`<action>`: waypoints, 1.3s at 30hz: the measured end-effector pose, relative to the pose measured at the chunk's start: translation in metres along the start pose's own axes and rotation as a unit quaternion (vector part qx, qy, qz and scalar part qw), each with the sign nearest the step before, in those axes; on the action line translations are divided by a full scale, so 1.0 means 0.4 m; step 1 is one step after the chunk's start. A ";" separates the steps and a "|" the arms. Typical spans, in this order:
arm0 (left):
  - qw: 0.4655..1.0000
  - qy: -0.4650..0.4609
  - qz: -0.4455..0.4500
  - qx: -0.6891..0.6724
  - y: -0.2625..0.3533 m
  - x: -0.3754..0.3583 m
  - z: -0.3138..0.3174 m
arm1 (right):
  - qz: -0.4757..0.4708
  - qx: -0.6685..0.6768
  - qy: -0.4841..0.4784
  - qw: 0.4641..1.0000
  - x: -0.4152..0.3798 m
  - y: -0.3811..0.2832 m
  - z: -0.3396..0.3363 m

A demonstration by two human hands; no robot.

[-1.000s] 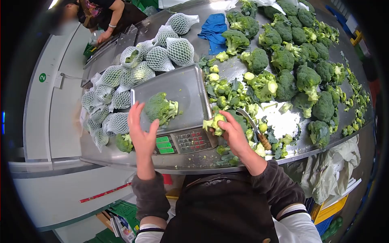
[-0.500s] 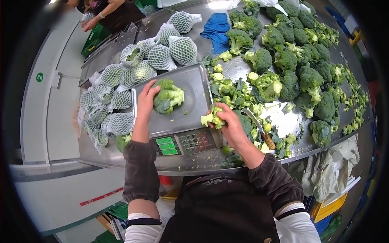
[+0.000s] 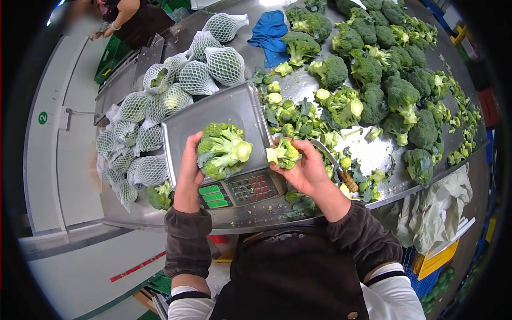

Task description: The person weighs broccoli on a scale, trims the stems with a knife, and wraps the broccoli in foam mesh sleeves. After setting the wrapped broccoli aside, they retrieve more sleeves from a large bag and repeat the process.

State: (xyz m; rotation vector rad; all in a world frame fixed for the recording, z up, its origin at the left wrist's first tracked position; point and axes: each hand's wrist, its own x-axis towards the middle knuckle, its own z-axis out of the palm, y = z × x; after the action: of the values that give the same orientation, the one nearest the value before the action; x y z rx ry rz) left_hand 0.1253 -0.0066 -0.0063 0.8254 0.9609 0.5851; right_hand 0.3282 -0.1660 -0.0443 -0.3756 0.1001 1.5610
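My left hand (image 3: 190,165) is closed round a broccoli head (image 3: 224,151), its cut stem turned to the right. The head is in front of the scale's metal pan (image 3: 248,106). A small broccoli floret (image 3: 284,153) is gripped between the thumb and fingers of my right hand (image 3: 309,169), its pale stem pointing left toward the larger head. Below the pan, the scale's keypad panel (image 3: 250,186) shows green displays, partly covered by the broccoli head. Just right of my right hand lies a curved knife (image 3: 348,180) with a wooden handle.
Broccoli heads in white net sleeves (image 3: 225,66) are piled left of the scale. Loose broccoli heads (image 3: 401,93) and trimmings cover the right side. A blue cloth (image 3: 269,38) lies at the back. Another person (image 3: 128,18) stands at the far left.
My left hand has lifted the broccoli head off the scale pan and brought it nearer, its stem turning toward the camera. My right hand still holds the floret. The view has shifted slightly.
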 end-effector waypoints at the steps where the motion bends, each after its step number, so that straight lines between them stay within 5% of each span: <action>1: 1.000 0.000 -0.006 -0.025 -0.001 0.000 -0.001 | 0.001 0.001 -0.001 1.000 -0.002 -0.003 0.002; 7: 0.999 -0.027 -0.014 -0.045 -0.005 -0.009 0.002 | -0.045 -0.110 -0.025 0.993 -0.014 -0.014 0.032; 14: 0.997 0.001 0.070 0.031 -0.001 -0.034 0.059 | -0.137 -0.372 -0.001 0.918 -0.032 -0.013 0.040; 18: 0.972 0.002 0.133 0.193 -0.022 -0.003 0.052 | -0.241 -0.485 -0.025 0.840 -0.006 0.008 0.055; 20: 0.962 0.010 0.135 0.237 -0.038 0.010 0.052 | -0.338 -0.599 -0.081 0.722 0.013 0.011 0.068; 31: 0.942 0.035 0.176 0.284 -0.067 0.051 0.080 | -0.350 -0.657 -0.185 0.642 0.099 0.037 0.088; 39: 0.956 0.067 0.157 0.239 -0.084 0.069 0.095 | -0.376 -0.688 -0.136 0.605 0.119 0.053 0.076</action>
State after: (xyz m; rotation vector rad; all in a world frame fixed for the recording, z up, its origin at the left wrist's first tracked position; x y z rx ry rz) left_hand 0.1741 -0.0181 -0.0348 1.4040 1.1244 0.6976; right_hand 0.3032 -0.1122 -0.0337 -1.1737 -1.4341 0.5054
